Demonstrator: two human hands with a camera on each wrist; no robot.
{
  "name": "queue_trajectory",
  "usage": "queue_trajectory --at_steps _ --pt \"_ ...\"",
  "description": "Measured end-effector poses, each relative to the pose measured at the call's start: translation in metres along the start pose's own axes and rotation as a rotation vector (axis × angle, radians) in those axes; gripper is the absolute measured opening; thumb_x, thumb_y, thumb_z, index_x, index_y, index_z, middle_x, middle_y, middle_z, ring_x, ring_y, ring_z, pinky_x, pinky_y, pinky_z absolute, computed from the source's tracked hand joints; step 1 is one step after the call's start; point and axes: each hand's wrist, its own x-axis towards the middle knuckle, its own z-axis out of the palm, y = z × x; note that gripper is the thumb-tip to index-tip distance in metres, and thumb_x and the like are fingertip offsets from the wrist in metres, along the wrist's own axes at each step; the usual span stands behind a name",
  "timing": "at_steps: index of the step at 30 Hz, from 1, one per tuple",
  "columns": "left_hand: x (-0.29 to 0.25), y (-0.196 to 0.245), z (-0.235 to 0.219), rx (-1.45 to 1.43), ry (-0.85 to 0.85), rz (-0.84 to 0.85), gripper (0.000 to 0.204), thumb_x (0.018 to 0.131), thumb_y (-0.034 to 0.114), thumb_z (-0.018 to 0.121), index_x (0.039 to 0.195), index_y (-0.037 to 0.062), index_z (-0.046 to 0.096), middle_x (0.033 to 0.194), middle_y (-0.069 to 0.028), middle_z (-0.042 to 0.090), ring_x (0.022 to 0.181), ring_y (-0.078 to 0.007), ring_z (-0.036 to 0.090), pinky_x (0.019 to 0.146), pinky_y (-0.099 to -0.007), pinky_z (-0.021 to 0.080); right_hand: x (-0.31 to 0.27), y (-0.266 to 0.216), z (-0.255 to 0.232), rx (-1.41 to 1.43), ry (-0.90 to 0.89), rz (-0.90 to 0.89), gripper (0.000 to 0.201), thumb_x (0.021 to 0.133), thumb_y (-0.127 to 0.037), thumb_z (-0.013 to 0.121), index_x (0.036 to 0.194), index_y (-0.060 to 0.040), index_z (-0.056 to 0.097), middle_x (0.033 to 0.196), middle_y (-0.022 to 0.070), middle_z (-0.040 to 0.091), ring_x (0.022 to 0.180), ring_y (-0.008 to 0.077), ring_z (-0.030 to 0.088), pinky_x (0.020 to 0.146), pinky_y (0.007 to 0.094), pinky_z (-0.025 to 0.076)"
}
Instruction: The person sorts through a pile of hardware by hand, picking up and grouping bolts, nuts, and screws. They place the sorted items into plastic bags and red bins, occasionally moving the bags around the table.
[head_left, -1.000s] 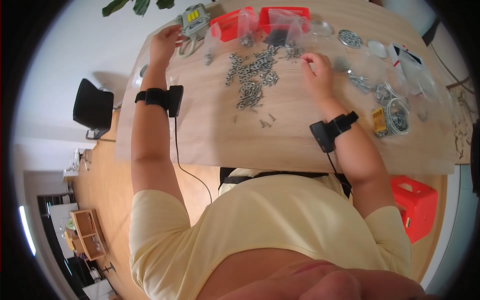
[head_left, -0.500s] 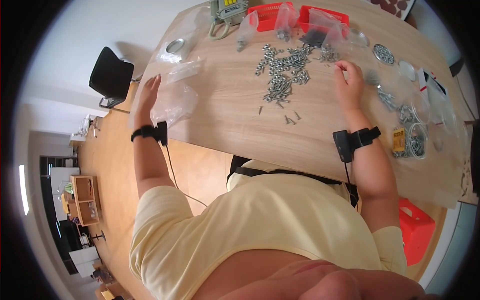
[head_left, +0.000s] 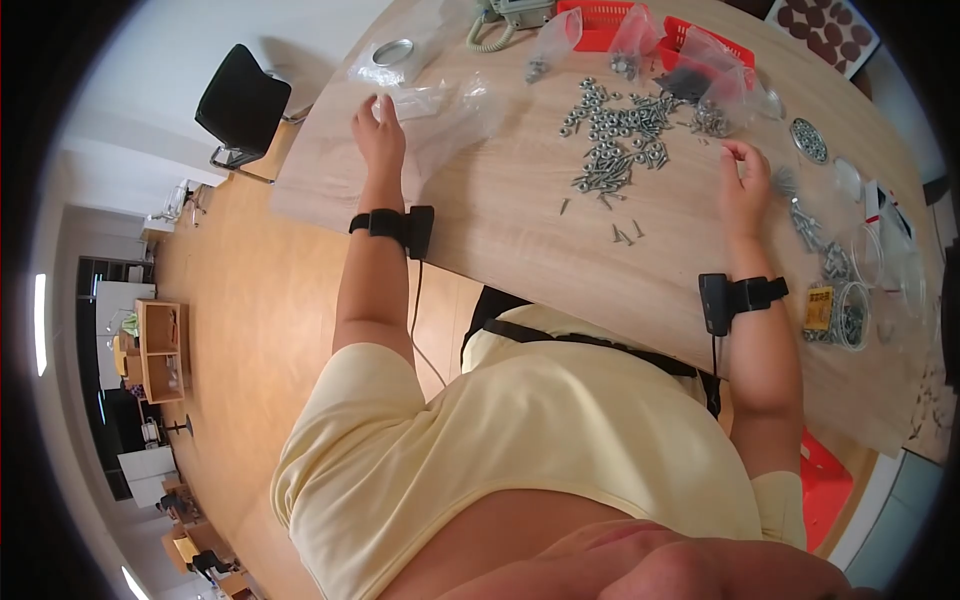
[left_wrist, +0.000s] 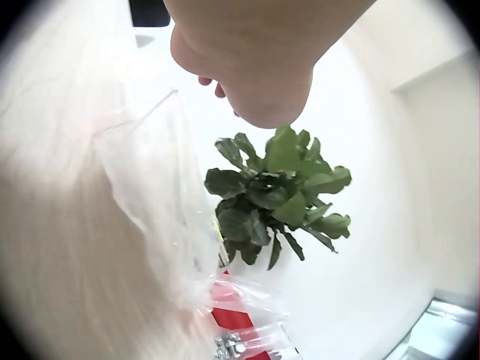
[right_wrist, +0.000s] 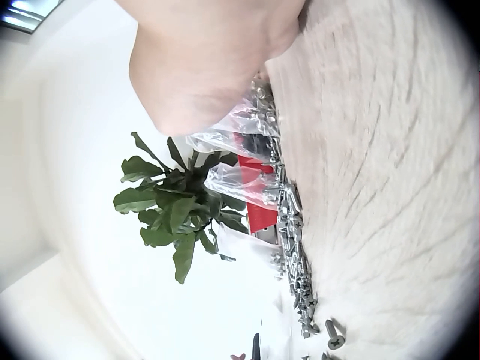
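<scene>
My left hand [head_left: 380,138] is over the left part of the table, beside clear plastic bags [head_left: 425,102], its fingers loosely bent and nothing visible in them. In the left wrist view, a clear bag [left_wrist: 161,187] lies below that hand, whose fingers are mostly hidden. My right hand [head_left: 745,185] is low at the table, just right of a spread pile of screws and nuts [head_left: 620,130]. Its fingers curve loosely toward the thumb; no held thing shows. Several loose screws [head_left: 625,235] lie in front of the pile.
Behind the pile stand red baskets [head_left: 592,35] and small bags of hardware [head_left: 630,58], with a telephone [head_left: 522,12] to their left. A yellow-labelled jar [head_left: 850,318] and a round tray of hardware [head_left: 808,141] are at right. A metal ring [head_left: 392,53] sits far left.
My left hand has moved from beside the telephone back to the table's left edge, then inward beside the plastic bags. My right hand stays near the pile. The head view has turned left.
</scene>
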Motion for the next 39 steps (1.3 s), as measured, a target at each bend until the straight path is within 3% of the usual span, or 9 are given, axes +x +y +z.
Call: queue_trajectory --at_steps 3,5,11,15,20,25,27,31,39 --pt "0.007 0.038 -0.022 -0.089 -0.077 0.108 0.024 0.083 0.015 0.057 0.105 0.0067 0.062 0.115 -0.0161 0.056 0.107 -0.0348 0.051 0.092 -0.0392 0.040 0.000 -0.002 -0.002 -0.005 0.016 0.006 0.008 0.080 -0.009 0.062 0.087 -0.0053 0.064 0.084 0.0064 0.063 0.084 0.0221 0.059 0.076 0.0319 0.045" --pt "0.006 0.044 -0.035 0.042 -0.326 0.428 0.031 0.071 -0.003 0.053 0.098 0.0078 0.065 0.112 -0.0131 0.059 0.107 -0.0336 0.052 0.091 -0.0390 0.042 0.001 -0.005 -0.002 -0.011 0.019 0.005 0.008 0.080 -0.008 0.061 0.087 -0.0051 0.064 0.084 0.0063 0.063 0.084 0.0220 0.059 0.076 0.0317 0.045" --pt "-0.012 0.026 -0.046 0.223 -0.450 0.774 0.031 0.067 -0.006 0.055 0.092 0.0085 0.066 0.104 -0.0077 0.064 0.105 -0.0297 0.054 0.091 -0.0371 0.042 0.001 -0.003 0.000 -0.006 -0.009 -0.004 0.008 0.080 -0.008 0.062 0.087 -0.0051 0.064 0.084 0.0066 0.063 0.084 0.0217 0.059 0.077 0.0312 0.046" --pt "-0.022 0.028 -0.042 0.208 -0.544 0.780 0.027 0.072 0.005 0.066 0.099 0.0097 0.064 0.097 -0.0082 0.065 0.098 -0.0256 0.058 0.083 -0.0357 0.046 0.001 -0.005 0.002 0.006 -0.022 -0.020 0.008 0.079 -0.008 0.063 0.087 -0.0053 0.064 0.082 0.0065 0.062 0.081 0.0214 0.059 0.075 0.0312 0.046" --pt "-0.060 0.106 -0.036 0.224 -0.630 0.295 0.030 0.076 0.025 0.070 0.099 0.0091 0.062 0.089 -0.0104 0.063 0.083 -0.0272 0.060 0.074 -0.0391 0.047 0.000 -0.022 0.003 0.037 -0.091 -0.098 0.010 0.078 -0.007 0.063 0.088 -0.0057 0.064 0.079 0.0068 0.061 0.076 0.0217 0.059 0.071 0.0317 0.047" --pt "-0.085 0.135 -0.001 -0.003 -0.127 0.765 0.024 0.078 0.023 0.068 0.096 0.0080 0.063 0.085 -0.0101 0.061 0.075 -0.0285 0.060 0.067 -0.0382 0.048 -0.002 -0.021 0.002 -0.003 -0.297 -0.155 0.011 0.078 -0.006 0.061 0.089 -0.0055 0.063 0.081 0.0070 0.061 0.076 0.0230 0.059 0.069 0.0317 0.048" --pt "-0.111 0.151 -0.003 -0.186 -0.577 0.639 0.018 0.079 0.019 0.067 0.092 0.0068 0.065 0.084 -0.0122 0.061 0.075 -0.0301 0.060 0.067 -0.0386 0.048 -0.004 -0.018 0.004 0.012 -0.313 -0.127 0.012 0.078 -0.006 0.061 0.090 -0.0053 0.064 0.083 0.0071 0.061 0.077 0.0233 0.058 0.069 0.0322 0.048" --pt "-0.136 0.161 0.001 -0.157 -0.890 0.618 0.017 0.076 0.011 0.067 0.090 0.0013 0.065 0.082 -0.0127 0.062 0.074 -0.0255 0.062 0.067 -0.0334 0.049 -0.009 -0.025 0.003 0.027 -0.453 -0.064 0.014 0.079 -0.007 0.060 0.092 -0.0049 0.064 0.087 0.0072 0.060 0.080 0.0239 0.058 0.070 0.0335 0.048" --pt "-0.143 0.162 0.013 -0.160 -0.939 0.645 0.018 0.077 0.017 0.064 0.088 0.0033 0.066 0.084 -0.0137 0.062 0.081 -0.0311 0.059 0.072 -0.0385 0.048 -0.012 -0.040 0.008 0.015 -0.607 -0.235 0.010 0.080 -0.009 0.061 0.089 -0.0048 0.064 0.080 0.0096 0.059 0.079 0.0283 0.057 0.068 0.0358 0.048"
